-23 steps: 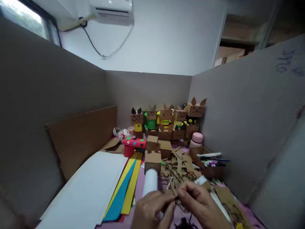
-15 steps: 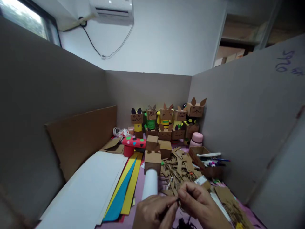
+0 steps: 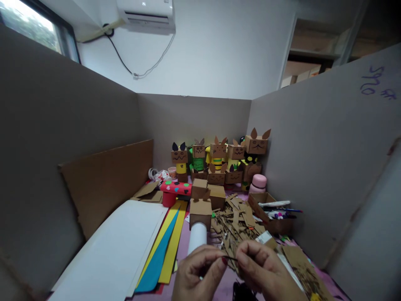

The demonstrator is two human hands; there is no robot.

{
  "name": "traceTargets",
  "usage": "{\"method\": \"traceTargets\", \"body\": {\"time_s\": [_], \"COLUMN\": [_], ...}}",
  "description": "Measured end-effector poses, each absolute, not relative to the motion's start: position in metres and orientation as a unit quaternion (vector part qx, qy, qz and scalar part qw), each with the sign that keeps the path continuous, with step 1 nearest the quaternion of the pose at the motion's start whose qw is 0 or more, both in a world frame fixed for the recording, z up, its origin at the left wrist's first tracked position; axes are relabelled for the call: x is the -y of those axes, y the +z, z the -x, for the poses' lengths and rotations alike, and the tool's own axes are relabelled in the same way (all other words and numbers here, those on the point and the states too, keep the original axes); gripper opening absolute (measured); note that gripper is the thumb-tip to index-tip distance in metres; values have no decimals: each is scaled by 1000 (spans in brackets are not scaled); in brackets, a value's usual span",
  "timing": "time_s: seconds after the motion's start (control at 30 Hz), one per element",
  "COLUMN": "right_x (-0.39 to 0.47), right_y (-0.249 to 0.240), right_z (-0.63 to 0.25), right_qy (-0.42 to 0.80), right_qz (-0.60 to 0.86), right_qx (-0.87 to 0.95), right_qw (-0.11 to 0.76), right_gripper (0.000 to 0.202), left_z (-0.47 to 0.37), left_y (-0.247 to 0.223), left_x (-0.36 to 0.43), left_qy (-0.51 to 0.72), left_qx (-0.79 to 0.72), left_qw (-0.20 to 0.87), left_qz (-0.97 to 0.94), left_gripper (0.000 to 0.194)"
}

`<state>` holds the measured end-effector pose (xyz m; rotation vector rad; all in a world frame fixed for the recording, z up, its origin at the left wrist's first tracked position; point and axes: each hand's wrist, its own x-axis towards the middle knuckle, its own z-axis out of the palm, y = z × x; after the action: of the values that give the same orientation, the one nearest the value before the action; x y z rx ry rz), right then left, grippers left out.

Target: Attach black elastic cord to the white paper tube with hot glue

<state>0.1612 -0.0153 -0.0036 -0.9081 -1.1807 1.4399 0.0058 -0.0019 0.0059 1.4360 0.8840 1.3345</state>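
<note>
My left hand (image 3: 199, 274) and my right hand (image 3: 266, 271) meet at the bottom middle of the view. Both pinch a thin dark strip (image 3: 231, 259) stretched between thumb and fingertips. Just behind my left hand lies a white paper roll (image 3: 197, 237). A heap of brown cardboard scraps (image 3: 234, 223) lies behind my right hand. Below my hands a small black tangle (image 3: 241, 290) rests on the pink table surface; what it is cannot be told.
Cardboard box figures with ears (image 3: 219, 156) stand in a row at the back. Plain cardboard cubes (image 3: 200, 209), a red spotted mushroom shape (image 3: 175, 190), a box of pens (image 3: 272, 211), white sheets (image 3: 115, 251) and coloured paper (image 3: 166, 246) lie around. Grey partition walls (image 3: 313, 159) enclose the desk.
My hands have shifted slightly; the fingertips drew a little apart, so the thin dark strip between them shows more. The view tilted down a touch.
</note>
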Motion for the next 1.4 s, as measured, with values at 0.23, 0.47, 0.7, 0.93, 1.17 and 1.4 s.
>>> {"method": "traceTargets", "body": {"time_s": [0.23,0.47,0.7,0.93,1.17,1.4], "right_x": [12,10,6,12,7,7], "right_y": [-9,-18,-20,-14,-22,-20], "right_z": [-144,-137,-132,-134,-134,-137], "right_qy": [614,656,716,687,703,695], "right_qz": [350,298,234,307,278,287], "right_qx": [496,483,464,420,431,460], "right_qw": [505,497,466,507,493,471], "right_gripper": [43,39,41,39,40,41], "left_z": [-10,-16,-14,-12,-17,-18], "left_y": [-3,-2,-3,3,8,14], "left_x": [-7,-3,-1,-1,-1,-1], "left_qy": [540,541,535,566,589,608], "left_qx": [-294,-242,-251,-260,-259,-283], "left_qw": [670,737,743,726,718,710], "left_qz": [-417,-325,-312,-292,-265,-215], "left_gripper": [24,22,23,23,27,32]}}
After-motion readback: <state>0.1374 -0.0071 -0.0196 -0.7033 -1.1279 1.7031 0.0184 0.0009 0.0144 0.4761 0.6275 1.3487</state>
